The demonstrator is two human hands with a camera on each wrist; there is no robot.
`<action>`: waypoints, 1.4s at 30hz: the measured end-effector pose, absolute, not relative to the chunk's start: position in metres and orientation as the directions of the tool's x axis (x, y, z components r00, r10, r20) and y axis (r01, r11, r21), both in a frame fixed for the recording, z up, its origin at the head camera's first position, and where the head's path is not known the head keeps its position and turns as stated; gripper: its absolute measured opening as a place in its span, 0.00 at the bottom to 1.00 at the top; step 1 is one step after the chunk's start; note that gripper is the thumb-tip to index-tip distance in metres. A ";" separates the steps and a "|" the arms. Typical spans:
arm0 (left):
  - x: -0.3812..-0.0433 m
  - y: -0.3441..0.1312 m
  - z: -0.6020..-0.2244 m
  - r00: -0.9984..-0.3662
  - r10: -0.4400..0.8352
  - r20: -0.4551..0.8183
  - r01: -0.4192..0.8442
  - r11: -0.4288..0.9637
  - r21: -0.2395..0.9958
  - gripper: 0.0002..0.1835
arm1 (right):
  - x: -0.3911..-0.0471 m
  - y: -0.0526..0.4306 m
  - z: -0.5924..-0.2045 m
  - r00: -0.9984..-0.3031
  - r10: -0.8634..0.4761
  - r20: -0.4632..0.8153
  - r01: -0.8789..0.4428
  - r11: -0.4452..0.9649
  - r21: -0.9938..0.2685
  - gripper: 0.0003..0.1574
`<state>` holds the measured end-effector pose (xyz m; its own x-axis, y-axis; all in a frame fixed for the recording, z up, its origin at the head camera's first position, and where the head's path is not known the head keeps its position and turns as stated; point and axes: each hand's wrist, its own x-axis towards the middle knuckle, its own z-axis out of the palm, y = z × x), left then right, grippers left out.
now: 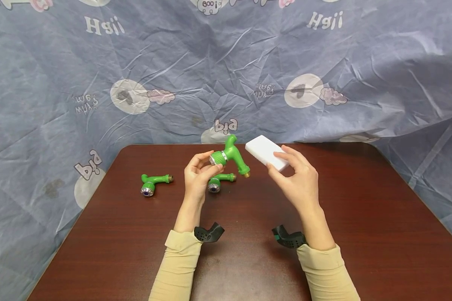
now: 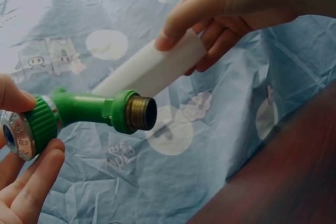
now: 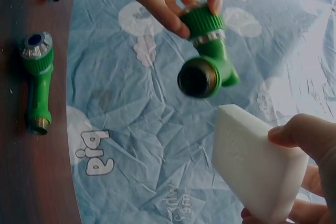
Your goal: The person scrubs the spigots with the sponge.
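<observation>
My left hand [image 1: 198, 174] pinches a green tap [image 1: 233, 154] by its ribbed knob, holding it above the table. The tap's brass threaded end [image 2: 140, 113] points away from the fingers, and its opening faces the camera in the right wrist view. To the right, my right hand [image 1: 300, 177] grips a white rectangular block [image 1: 265, 151], like a sponge, between thumb and fingers at its near end. The block [image 3: 257, 163] is tilted, its free end close to the tap but apart from it.
Two more green taps lie on the dark wooden table [image 1: 248, 251]: one tap [image 1: 154, 180] at the left, another tap [image 1: 215, 184] behind the left hand. A crumpled blue printed cloth [image 1: 226, 75] hangs along the table's back edge.
</observation>
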<state>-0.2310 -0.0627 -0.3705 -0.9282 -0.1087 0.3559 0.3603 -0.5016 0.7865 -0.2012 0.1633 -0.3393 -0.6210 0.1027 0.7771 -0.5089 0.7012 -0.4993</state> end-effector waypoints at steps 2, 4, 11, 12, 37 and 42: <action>-0.231 -0.062 -0.370 -0.928 -0.105 0.356 0.360 -0.492 0.792 0.23 | -0.201 0.161 -0.340 -0.620 0.102 0.778 -0.522 0.686 -0.506 0.17; -0.231 -0.061 -0.371 -0.927 -0.101 0.362 0.364 -0.476 0.800 0.22 | -0.201 0.158 -0.341 -0.622 0.103 0.776 -0.532 0.672 -0.516 0.17; -0.231 -0.060 -0.374 -0.917 -0.081 0.392 0.387 -0.426 0.818 0.24 | -0.199 0.152 -0.340 -0.626 0.091 0.774 -0.564 0.633 -0.531 0.16; -0.231 -0.060 -0.375 -0.915 -0.078 0.396 0.391 -0.414 0.822 0.24 | -0.199 0.152 -0.340 -0.626 0.089 0.775 -0.566 0.631 -0.530 0.16; -0.215 -0.057 -0.356 -0.899 -0.013 0.438 0.438 -0.040 0.898 0.24 | -0.195 0.139 -0.342 -0.608 0.014 0.794 -0.622 0.612 -0.488 0.16; -0.215 -0.057 -0.355 -0.888 -0.021 0.460 0.460 -0.073 0.885 0.24 | -0.200 0.147 -0.346 -0.623 0.036 0.781 -0.581 0.647 -0.493 0.16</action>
<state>-0.2148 -0.0567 -0.3550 -0.8876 -0.0209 0.4602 0.4604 -0.0725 0.8847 -0.2003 0.1470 -0.3456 -0.6231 0.0358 0.7813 -0.5812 0.6474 -0.4931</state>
